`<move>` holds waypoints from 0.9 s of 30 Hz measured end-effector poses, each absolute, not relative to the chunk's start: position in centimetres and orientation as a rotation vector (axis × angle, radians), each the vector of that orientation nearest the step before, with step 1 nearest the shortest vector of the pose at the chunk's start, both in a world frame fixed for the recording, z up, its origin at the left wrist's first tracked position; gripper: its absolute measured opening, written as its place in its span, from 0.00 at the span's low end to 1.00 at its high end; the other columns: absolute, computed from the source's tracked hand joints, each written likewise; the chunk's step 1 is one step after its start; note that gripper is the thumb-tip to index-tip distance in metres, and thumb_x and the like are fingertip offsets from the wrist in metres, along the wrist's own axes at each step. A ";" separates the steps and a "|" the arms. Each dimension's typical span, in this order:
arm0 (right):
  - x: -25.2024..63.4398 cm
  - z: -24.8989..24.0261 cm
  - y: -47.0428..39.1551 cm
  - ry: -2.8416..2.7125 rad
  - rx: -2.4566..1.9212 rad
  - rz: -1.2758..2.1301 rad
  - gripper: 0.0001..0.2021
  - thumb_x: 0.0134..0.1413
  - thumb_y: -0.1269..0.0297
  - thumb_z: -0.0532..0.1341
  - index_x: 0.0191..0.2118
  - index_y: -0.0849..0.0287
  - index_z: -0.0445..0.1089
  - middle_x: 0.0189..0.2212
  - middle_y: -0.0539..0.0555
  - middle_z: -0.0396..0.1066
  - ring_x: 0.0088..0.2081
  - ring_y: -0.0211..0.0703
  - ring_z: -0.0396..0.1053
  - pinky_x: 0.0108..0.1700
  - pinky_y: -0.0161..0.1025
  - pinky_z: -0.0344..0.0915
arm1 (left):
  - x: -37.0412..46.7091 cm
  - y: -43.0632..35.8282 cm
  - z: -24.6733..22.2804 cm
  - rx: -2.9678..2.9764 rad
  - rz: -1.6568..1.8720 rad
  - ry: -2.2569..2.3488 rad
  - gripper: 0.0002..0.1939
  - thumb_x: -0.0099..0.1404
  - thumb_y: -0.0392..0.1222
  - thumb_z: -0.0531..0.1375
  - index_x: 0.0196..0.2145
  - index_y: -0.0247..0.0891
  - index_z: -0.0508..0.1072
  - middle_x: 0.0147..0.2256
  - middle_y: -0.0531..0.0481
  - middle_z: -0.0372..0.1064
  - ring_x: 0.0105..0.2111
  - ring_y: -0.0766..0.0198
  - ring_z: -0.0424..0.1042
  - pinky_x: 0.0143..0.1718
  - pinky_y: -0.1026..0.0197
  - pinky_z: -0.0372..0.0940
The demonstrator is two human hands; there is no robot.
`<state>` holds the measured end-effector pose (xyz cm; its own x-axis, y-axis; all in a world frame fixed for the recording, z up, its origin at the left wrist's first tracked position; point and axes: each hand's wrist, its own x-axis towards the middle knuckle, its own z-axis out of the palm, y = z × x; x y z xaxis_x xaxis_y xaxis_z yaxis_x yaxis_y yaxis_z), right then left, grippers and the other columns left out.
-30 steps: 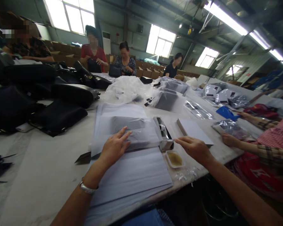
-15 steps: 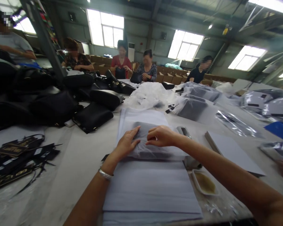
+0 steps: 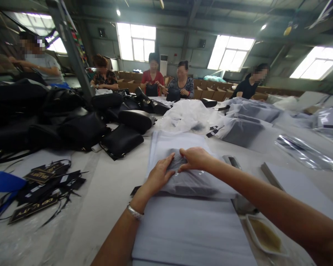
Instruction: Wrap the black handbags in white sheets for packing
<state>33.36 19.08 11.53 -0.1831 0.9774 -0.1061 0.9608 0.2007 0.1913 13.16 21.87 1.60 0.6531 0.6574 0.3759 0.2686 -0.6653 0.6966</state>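
A dark handbag in a thin translucent plastic bag lies flat in front of me on white sheets. My left hand rests on its left edge, fingers stretched and thumb apart. From the right, my right hand touches the upper part of the plastic, with a gap between its thumb and fingers. The two hands almost meet over the wrapped bag. Below it, a stack of white sheets reaches toward me. A black tag end pokes out beside my left wrist.
Black handbags are heaped at left, near black and gold tags and a blue box. Bags in translucent plastic lie at right. A tape dispenser and a shallow dish of yellowish stuff flank my right arm. Several people work beyond.
My right hand's curled fingers have spread apart on the plastic. My left hand stays on the wrapped bag. The whole view has shifted, so things appear farther right.
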 end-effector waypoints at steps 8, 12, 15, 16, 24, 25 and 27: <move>37.3 8.0 9.3 2.508 2.166 0.288 0.19 0.64 0.58 0.59 0.58 0.58 0.65 0.56 0.60 0.69 0.55 0.53 0.68 0.56 0.47 0.64 | 14.0 18.8 4.3 2.545 0.914 1.050 0.24 0.69 0.29 0.50 0.62 0.38 0.64 0.62 0.43 0.63 0.61 0.57 0.63 0.63 0.49 0.57; 36.5 4.1 5.0 2.651 1.991 0.205 0.41 0.51 0.58 0.70 0.67 0.58 0.53 0.68 0.61 0.50 0.68 0.59 0.45 0.67 0.57 0.49 | 16.0 16.8 4.1 2.833 0.777 0.934 0.24 0.73 0.45 0.51 0.64 0.39 0.61 0.66 0.44 0.53 0.67 0.53 0.51 0.67 0.40 0.45; 36.5 2.4 4.9 2.581 2.069 0.135 0.49 0.44 0.65 0.74 0.69 0.58 0.49 0.69 0.62 0.43 0.69 0.60 0.40 0.67 0.58 0.48 | 17.0 17.2 3.1 2.862 0.487 0.911 0.32 0.70 0.55 0.54 0.66 0.38 0.55 0.68 0.43 0.45 0.68 0.49 0.45 0.65 0.38 0.50; 36.6 2.3 5.2 2.561 2.095 0.108 0.48 0.44 0.69 0.73 0.69 0.58 0.50 0.69 0.63 0.44 0.69 0.60 0.40 0.67 0.57 0.49 | 17.1 17.6 3.1 2.839 0.408 0.899 0.34 0.70 0.56 0.54 0.67 0.38 0.54 0.69 0.43 0.44 0.68 0.48 0.45 0.64 0.38 0.53; 38.3 8.7 8.9 2.633 2.071 -0.181 0.41 0.47 0.78 0.63 0.68 0.61 0.52 0.65 0.63 0.56 0.66 0.57 0.53 0.65 0.49 0.55 | 14.9 21.1 8.9 2.613 0.572 0.899 0.32 0.71 0.59 0.49 0.66 0.42 0.55 0.67 0.41 0.52 0.67 0.51 0.51 0.65 0.41 0.49; 38.9 10.0 9.8 2.660 2.047 -0.227 0.40 0.49 0.76 0.64 0.68 0.62 0.53 0.64 0.62 0.58 0.64 0.56 0.56 0.65 0.48 0.57 | 14.6 21.5 9.4 2.583 0.644 0.912 0.32 0.71 0.59 0.49 0.66 0.42 0.55 0.66 0.41 0.53 0.67 0.52 0.51 0.65 0.43 0.49; 40.7 12.4 12.2 2.697 2.004 -0.264 0.36 0.53 0.67 0.66 0.67 0.60 0.55 0.63 0.62 0.60 0.62 0.55 0.60 0.63 0.48 0.59 | 14.2 22.6 10.0 2.511 0.756 0.953 0.33 0.70 0.59 0.50 0.66 0.41 0.55 0.66 0.41 0.55 0.66 0.52 0.53 0.66 0.46 0.49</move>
<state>40.69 12.17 12.39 -0.2759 0.9570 0.0897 0.9213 0.2899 -0.2590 14.24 22.59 9.99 0.6316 0.6891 0.3553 0.5024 -0.7128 0.4894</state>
